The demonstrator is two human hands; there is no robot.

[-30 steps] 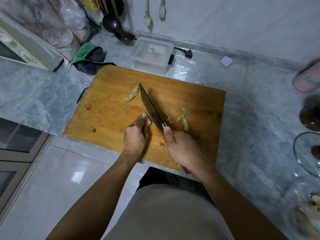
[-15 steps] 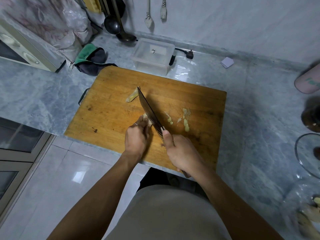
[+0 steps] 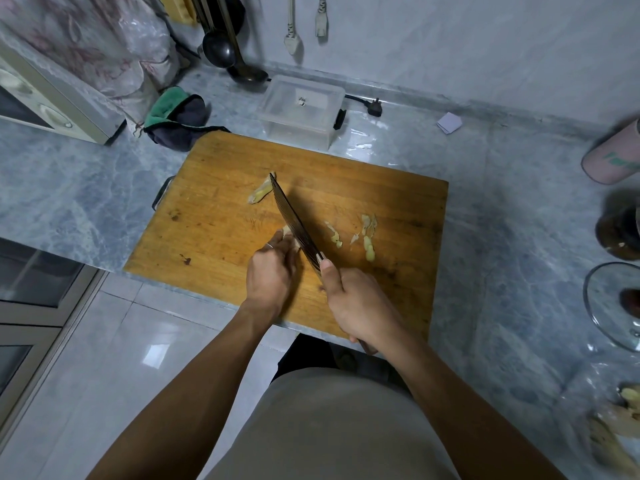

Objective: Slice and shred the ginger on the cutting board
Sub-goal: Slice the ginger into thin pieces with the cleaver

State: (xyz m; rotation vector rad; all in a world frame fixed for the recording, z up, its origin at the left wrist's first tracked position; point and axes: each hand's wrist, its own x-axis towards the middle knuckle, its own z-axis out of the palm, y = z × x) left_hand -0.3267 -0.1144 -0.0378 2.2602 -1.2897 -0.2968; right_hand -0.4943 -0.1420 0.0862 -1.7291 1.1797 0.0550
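Left hand (image 3: 272, 275) hides most of the ginger piece (image 3: 286, 231) it holds. Right hand (image 3: 360, 304) covers the knife handle (image 3: 367, 348). Glass lid (image 3: 609, 306) is cut off at right edge.

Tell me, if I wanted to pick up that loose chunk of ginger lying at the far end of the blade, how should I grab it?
Pinch the ginger piece across its narrow width, near the middle, coming from above on the left, away from the knife. It lies flat and elongated on the cutting board, its far end against the blade tip.

Single head-worn view, steeply downward, close above the cutting board (image 3: 221, 216).
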